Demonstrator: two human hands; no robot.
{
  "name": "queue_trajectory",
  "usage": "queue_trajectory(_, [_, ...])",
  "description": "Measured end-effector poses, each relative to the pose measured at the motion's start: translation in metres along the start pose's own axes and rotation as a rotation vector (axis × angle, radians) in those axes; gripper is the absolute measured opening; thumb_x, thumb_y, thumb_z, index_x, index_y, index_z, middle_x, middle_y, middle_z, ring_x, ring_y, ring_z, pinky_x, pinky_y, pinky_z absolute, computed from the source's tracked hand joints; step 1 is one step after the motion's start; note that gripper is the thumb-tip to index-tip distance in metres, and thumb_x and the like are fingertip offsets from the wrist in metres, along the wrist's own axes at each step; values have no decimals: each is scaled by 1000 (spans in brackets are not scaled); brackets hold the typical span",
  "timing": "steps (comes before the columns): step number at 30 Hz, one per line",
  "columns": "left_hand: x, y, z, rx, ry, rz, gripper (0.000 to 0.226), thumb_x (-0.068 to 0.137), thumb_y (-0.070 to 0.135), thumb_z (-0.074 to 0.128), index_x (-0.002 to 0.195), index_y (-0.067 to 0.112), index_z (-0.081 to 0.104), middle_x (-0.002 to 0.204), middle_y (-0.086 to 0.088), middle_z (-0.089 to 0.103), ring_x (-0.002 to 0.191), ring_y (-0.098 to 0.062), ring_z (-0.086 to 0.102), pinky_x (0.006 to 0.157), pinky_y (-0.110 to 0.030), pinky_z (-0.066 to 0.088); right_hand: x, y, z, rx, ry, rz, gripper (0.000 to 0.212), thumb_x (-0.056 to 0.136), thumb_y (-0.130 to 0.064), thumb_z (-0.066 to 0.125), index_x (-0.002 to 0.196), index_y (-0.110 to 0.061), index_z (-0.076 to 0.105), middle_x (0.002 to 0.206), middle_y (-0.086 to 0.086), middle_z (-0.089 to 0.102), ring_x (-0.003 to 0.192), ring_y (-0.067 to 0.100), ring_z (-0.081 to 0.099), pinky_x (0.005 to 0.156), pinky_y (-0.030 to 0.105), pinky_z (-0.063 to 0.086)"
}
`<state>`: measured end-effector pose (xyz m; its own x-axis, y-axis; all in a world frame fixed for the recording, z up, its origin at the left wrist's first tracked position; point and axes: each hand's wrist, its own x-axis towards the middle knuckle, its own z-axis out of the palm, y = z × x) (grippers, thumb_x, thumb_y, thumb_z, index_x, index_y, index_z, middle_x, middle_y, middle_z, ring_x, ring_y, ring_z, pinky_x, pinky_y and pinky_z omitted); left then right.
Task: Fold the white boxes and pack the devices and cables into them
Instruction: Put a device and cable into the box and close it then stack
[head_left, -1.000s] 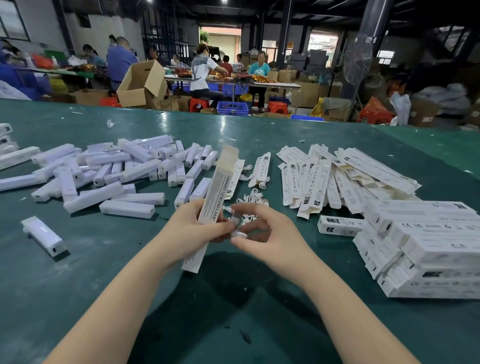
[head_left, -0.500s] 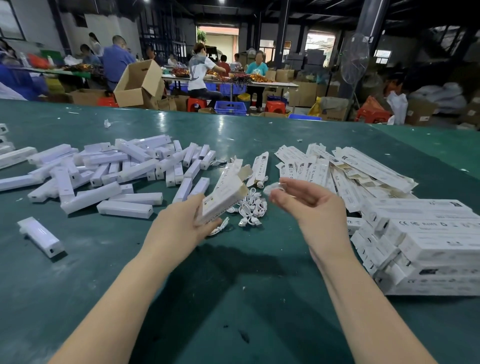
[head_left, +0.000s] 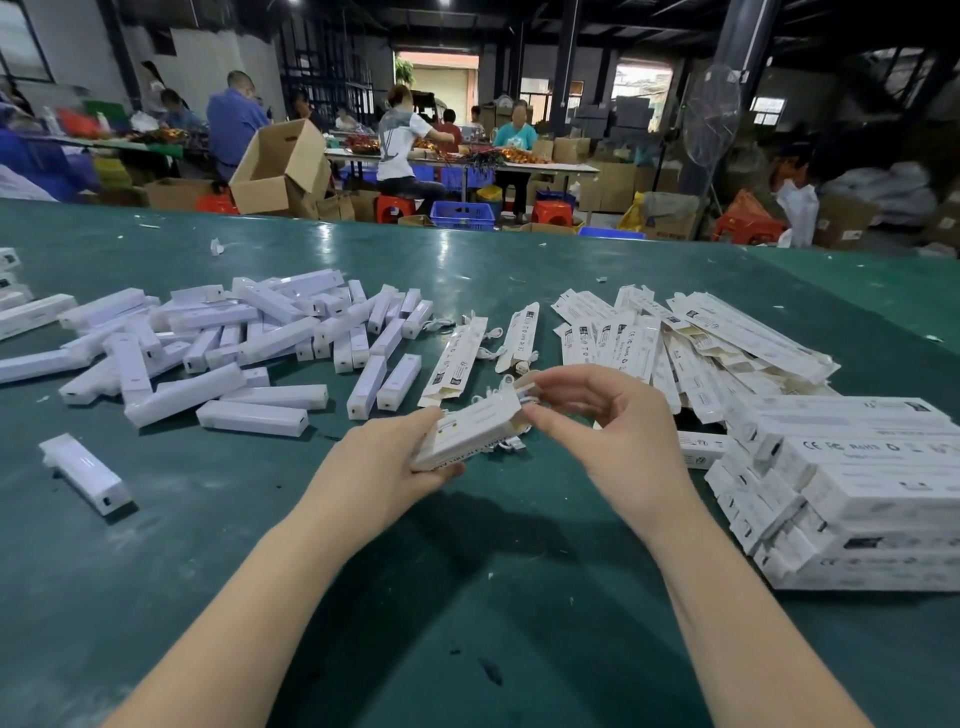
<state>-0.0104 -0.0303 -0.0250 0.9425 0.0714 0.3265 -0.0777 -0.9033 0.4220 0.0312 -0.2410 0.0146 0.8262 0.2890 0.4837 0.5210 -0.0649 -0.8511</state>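
I judge packing partway: my left hand (head_left: 384, 467) grips one white box (head_left: 470, 434), right hand (head_left: 602, 431) fingers pinch its end flap, packed stack (head_left: 852, 483) right of it, loose devices (head_left: 218, 338) left, flat boxes (head_left: 675, 338) beyond.

Two bare forearms reaching forward from the lower edge, converging toward the middle. Left hand (head_left: 387, 462) back-up, fingers wrapped under and thumb along the near end of a small white printed cardboard box (head_left: 470, 428). Right hand (head_left: 605, 426) arched above, fingers curled, thumb and forefinger tips pinching at the box's far open end.
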Motion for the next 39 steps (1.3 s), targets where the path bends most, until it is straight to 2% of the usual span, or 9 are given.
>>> queue_trajectory(3, [0, 0, -1, -35, 4, 7, 34, 80, 55, 65, 103, 31, 56, 95, 11, 67, 86, -21, 58, 75, -39, 51, -2, 0, 3, -11, -28, 19, 26, 76, -9, 81, 86, -32, 74, 93, -19, 75, 87, 0, 69, 82, 14, 50])
queue_trajectory(8, [-1, 4, -2, -78, 40, -20, 37, 79, 56, 66, 99, 27, 57, 84, 9, 66, 78, -16, 58, 71, -36, 50, -4, 0, 11, 20, 1, 28, 24, 82, -15, 77, 84, -39, 76, 94, -17, 75, 96, 8, 67, 89, 24, 50])
queue_trajectory(13, [-2, 5, -2, -90, 11, -11, 38, 79, 57, 66, 105, 29, 59, 86, 9, 67, 81, -15, 60, 75, -38, 51, -4, 1, 14, 1, 18, -9, 30, 81, -8, 76, 80, -38, 75, 93, -25, 71, 96, -7, 63, 84, 7, 42])
queue_trajectory(19, [-1, 6, -1, -61, 43, -55, 40, 79, 58, 67, 103, 27, 60, 82, 10, 65, 78, -14, 59, 72, -35, 51, -8, 0, 20, -154, 63, -59, 28, 86, -17, 71, 83, -44, 69, 105, -20, 63, 112, 2, 55, 95, 12, 38])
queue_trajectory(24, [-1, 7, -1, -86, 52, -94, 33, 79, 56, 68, 100, 32, 58, 80, 13, 63, 78, -15, 60, 71, -34, 52, -8, -2, 22, -15, -115, 149, 22, 91, -12, 64, 93, -34, 69, 127, -7, 53, 121, 10, 51, 103, 22, 40])
queue_trajectory(26, [-1, 6, -2, -103, 70, -105, 31, 79, 55, 68, 101, 35, 58, 80, 13, 64, 78, -16, 61, 71, -35, 52, -8, -3, 25, 44, -190, 209, 25, 92, -10, 64, 99, -34, 65, 131, -5, 51, 107, 6, 57, 92, 10, 43])
queue_trajectory(30, [-1, 8, -1, -125, 91, -105, 33, 80, 53, 69, 106, 34, 59, 85, 12, 66, 83, -18, 62, 73, -36, 53, -13, 1, 34, 55, -104, 125, 42, 90, -3, 63, 98, -44, 56, 109, -12, 60, 84, -10, 59, 76, 5, 45])
queue_trajectory(34, [1, 6, -3, -76, 92, -122, 31, 82, 52, 67, 106, 36, 56, 85, 11, 61, 85, -19, 59, 73, -35, 51, -12, 5, 34, 171, -3, 77, 26, 89, -11, 68, 102, -33, 63, 100, -6, 71, 91, 7, 67, 82, 20, 53])
queue_trajectory(39, [1, 8, -3, 60, 103, -59, 32, 84, 53, 63, 86, 27, 46, 74, 10, 54, 77, -22, 55, 64, -35, 48, -12, 5, 35, 149, 143, 121, 6, 87, -29, 72, 83, -24, 72, 86, -3, 75, 85, 20, 71, 79, 29, 56])
